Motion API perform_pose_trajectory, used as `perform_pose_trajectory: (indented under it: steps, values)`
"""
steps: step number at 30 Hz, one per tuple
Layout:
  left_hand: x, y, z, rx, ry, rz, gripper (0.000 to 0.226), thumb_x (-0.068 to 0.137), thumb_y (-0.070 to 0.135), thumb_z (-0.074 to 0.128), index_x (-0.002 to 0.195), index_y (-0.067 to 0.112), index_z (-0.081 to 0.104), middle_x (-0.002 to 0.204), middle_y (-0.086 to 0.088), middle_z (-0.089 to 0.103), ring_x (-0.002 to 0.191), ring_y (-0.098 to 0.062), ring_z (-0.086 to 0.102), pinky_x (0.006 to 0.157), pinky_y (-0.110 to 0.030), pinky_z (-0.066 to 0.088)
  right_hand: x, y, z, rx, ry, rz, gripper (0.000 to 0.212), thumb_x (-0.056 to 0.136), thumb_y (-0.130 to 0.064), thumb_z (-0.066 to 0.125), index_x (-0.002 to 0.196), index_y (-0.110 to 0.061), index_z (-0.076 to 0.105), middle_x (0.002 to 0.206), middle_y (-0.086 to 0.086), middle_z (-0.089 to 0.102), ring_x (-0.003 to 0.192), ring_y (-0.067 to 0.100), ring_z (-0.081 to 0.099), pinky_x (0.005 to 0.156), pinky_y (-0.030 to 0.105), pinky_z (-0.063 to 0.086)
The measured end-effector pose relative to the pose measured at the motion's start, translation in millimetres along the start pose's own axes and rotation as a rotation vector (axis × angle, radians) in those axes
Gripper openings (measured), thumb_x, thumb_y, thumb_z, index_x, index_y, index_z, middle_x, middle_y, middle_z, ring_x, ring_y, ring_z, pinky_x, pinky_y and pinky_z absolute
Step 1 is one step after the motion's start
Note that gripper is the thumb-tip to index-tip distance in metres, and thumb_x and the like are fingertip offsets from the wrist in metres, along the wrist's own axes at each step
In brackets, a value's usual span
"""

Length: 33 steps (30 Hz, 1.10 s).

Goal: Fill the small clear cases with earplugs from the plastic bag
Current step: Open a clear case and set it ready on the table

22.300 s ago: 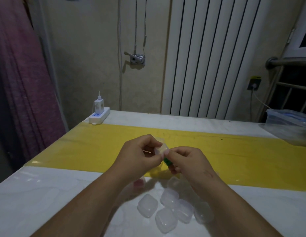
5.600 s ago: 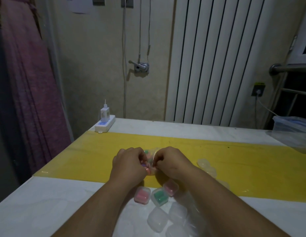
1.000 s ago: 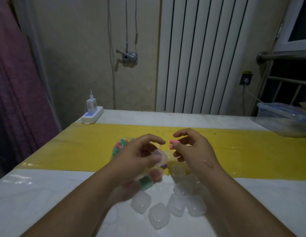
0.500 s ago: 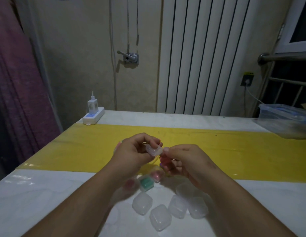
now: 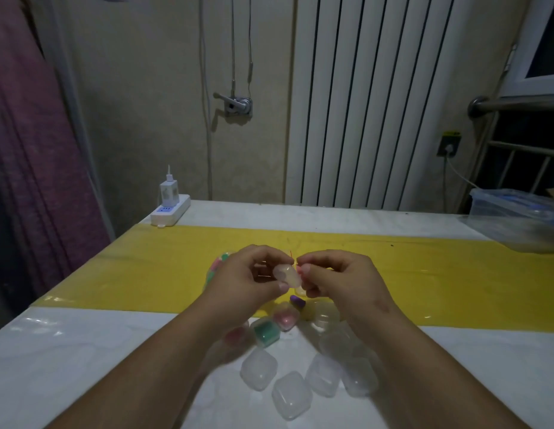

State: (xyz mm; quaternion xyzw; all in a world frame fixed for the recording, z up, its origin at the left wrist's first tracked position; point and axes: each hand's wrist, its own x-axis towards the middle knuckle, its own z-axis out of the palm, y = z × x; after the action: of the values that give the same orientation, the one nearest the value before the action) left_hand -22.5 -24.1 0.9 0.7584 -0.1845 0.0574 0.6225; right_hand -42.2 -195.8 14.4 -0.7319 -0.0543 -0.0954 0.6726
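**Both hands on one small case**

The left hand (image 5: 244,283) grips a small clear case (image 5: 286,275) between curled thumb and fingers. The right hand (image 5: 340,280) pinches its other edge. Just beneath them lie a purple earplug (image 5: 297,302) and two filled cases (image 5: 265,334). Nearer the wrists, empty cases (image 5: 289,394) sit on the counter (image 5: 83,351). The plastic bag (image 5: 218,264) peeks out beyond the left hand.

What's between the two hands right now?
A small clear case, pinched by the left hand, with the right hand touching its other side. Seen in the head view.
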Motion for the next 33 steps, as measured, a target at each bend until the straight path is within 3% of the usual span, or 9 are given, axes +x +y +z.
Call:
perform_pose_trajectory:
  steps: [3, 6, 8, 12, 15, 22, 29, 33]
  values:
    - [2.2, 0.0, 0.2, -0.002, 0.062, 0.035, 0.027, 0.074, -0.009, 0.075, 0.080, 0.017, 0.068, 0.075, 0.012, 0.069, 0.072, -0.006, 0.064, 0.068, -0.023, 0.052, 3.4, -2.4, -1.9, 0.071, 0.054, 0.098, 0.017, 0.086, 0.003, 0.058, 0.079, 0.000, 0.073, 0.069, 0.012, 0.067, 0.058, 0.018, 0.059, 0.056, 0.028, 0.052]
    - [4.0, -4.0, 1.0, -0.016, 0.104, 0.059, 0.026, 0.073, -0.006, 0.078, 0.075, 0.018, 0.067, 0.072, 0.011, 0.067, 0.070, -0.007, 0.064, 0.067, -0.025, 0.052, 1.1, -0.1, 0.0, 0.100, -0.097, 0.264, 0.023, 0.090, -0.015, 0.063, 0.082, 0.005, 0.070, 0.069, 0.014, 0.064, 0.059, 0.023, 0.056, 0.055, 0.029, 0.047]
    - [3.7, -5.1, 2.6, 0.012, 0.107, 0.085, 0.027, 0.072, -0.005, 0.079, 0.074, 0.020, 0.068, 0.076, 0.007, 0.069, 0.073, -0.011, 0.066, 0.069, -0.030, 0.053, -1.2, 4.9, 3.2, 0.088, -0.180, 0.259, 0.032, 0.090, -0.025, 0.066, 0.083, 0.005, 0.072, 0.068, 0.012, 0.062, 0.060, 0.022, 0.055, 0.058, 0.031, 0.047]
    - [2.6, -3.2, 3.8, -0.008, 0.098, 0.062, 0.026, 0.071, -0.006, 0.077, 0.082, 0.016, 0.069, 0.085, -0.005, 0.072, 0.081, -0.015, 0.070, 0.078, -0.039, 0.059, 0.2, 10.7, 4.2, 0.060, -0.147, 0.177, 0.034, 0.087, -0.028, 0.070, 0.082, 0.006, 0.072, 0.069, 0.013, 0.060, 0.065, 0.023, 0.053, 0.064, 0.035, 0.045]
    - [1.8, -3.8, 4.8, -0.022, 0.069, 0.062, 0.023, 0.067, 0.009, 0.078, 0.085, 0.018, 0.069, 0.091, 0.002, 0.073, 0.087, -0.011, 0.071, 0.080, -0.033, 0.059, 0.5, 12.0, 4.2, 0.072, -0.120, 0.155, 0.032, 0.087, -0.026, 0.070, 0.080, 0.005, 0.073, 0.066, 0.011, 0.060, 0.065, 0.023, 0.055, 0.065, 0.035, 0.050]
    - [3.5, -5.8, 3.1, 0.094, 0.117, 0.123, 0.018, 0.074, 0.010, 0.080, 0.087, 0.017, 0.069, 0.090, 0.006, 0.074, 0.085, -0.010, 0.071, 0.076, -0.023, 0.057, -1.7, 10.4, 6.0, 0.063, -0.147, 0.114, 0.013, 0.088, -0.007, 0.067, 0.090, 0.005, 0.073, 0.068, 0.014, 0.059, 0.067, 0.025, 0.052, 0.064, 0.036, 0.046]
    - [0.1, -3.6, 3.9, 0.221, 0.148, 0.187, 0.019, 0.075, 0.012, 0.079, 0.085, 0.022, 0.066, 0.083, 0.010, 0.072, 0.078, -0.002, 0.069, 0.071, -0.016, 0.054, -1.3, 10.1, 6.5, 0.051, -0.128, 0.097, 0.023, 0.089, -0.012, 0.066, 0.081, 0.009, 0.069, 0.069, 0.015, 0.058, 0.068, 0.025, 0.052, 0.063, 0.035, 0.042]
    - [-2.4, -1.5, 6.3, 0.287, 0.134, 0.209, 0.021, 0.080, 0.021, 0.076, 0.090, 0.030, 0.061, 0.079, 0.019, 0.069, 0.077, 0.003, 0.066, 0.069, -0.014, 0.052, -0.5, 9.9, 8.3, -0.063, -0.084, 0.086, 0.029, 0.088, -0.016, 0.066, 0.067, 0.003, 0.068, 0.060, 0.009, 0.056, 0.064, 0.022, 0.053, 0.061, 0.033, 0.043]
